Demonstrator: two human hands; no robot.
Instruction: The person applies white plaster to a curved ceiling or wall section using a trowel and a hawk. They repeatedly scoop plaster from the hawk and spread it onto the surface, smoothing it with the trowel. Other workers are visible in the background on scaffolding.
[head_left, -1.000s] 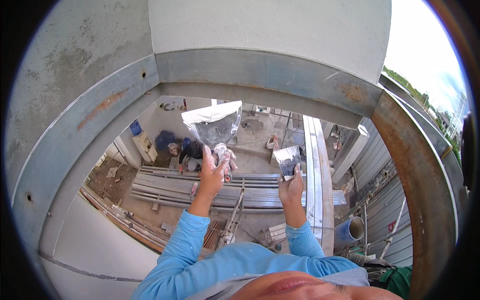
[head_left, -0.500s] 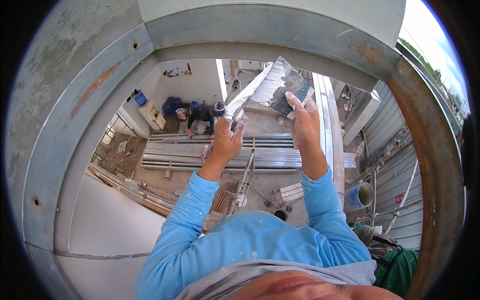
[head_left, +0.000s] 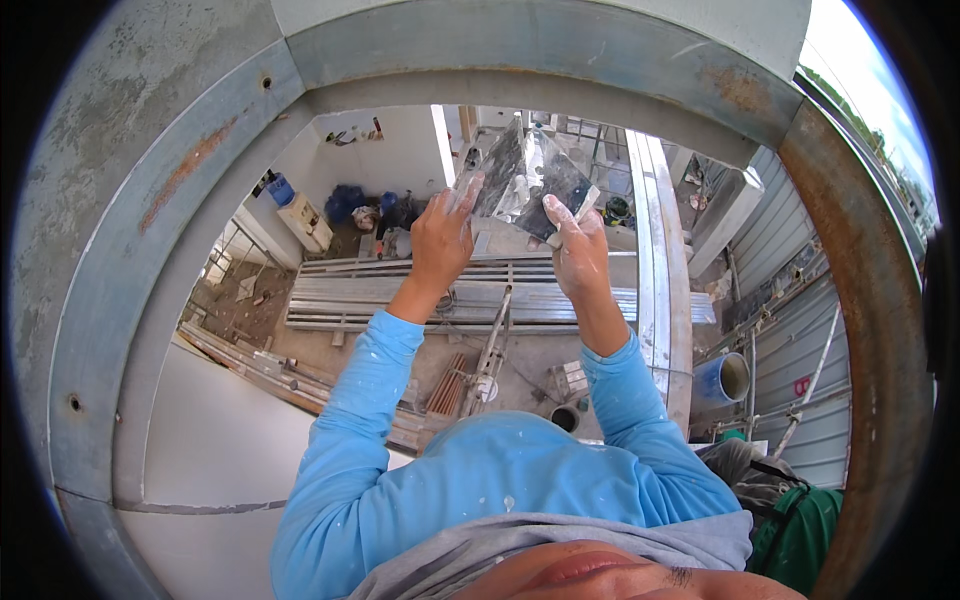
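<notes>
My left hand [head_left: 443, 232] grips a flat, broad metal blade, a putty knife [head_left: 494, 178], with its fingers along the lower edge. My right hand [head_left: 580, 250] holds a second wide putty knife [head_left: 563, 178], its thumb pressed on the blade's face. The two blades lean together at their far ends and spread apart toward me. White putty [head_left: 534, 158] clings between them, mostly on the right blade. The left blade shows a dark, smeared face. Both hands are spotted with white; the handles, if any, are hidden.
A metal frame [head_left: 540, 45] with rust patches surrounds the opening before me. Far below lie long metal profiles [head_left: 370, 295], and a crouching person [head_left: 398, 222] is partly hidden behind my left hand. At right are a vertical beam [head_left: 655, 270], a blue bucket [head_left: 712, 382] and scaffold poles [head_left: 790, 430].
Both hands have shifted left, the left one also upward. The left blade has turned to show its dark face, and the broad putty layer on the right blade has shrunk to a narrower mass.
</notes>
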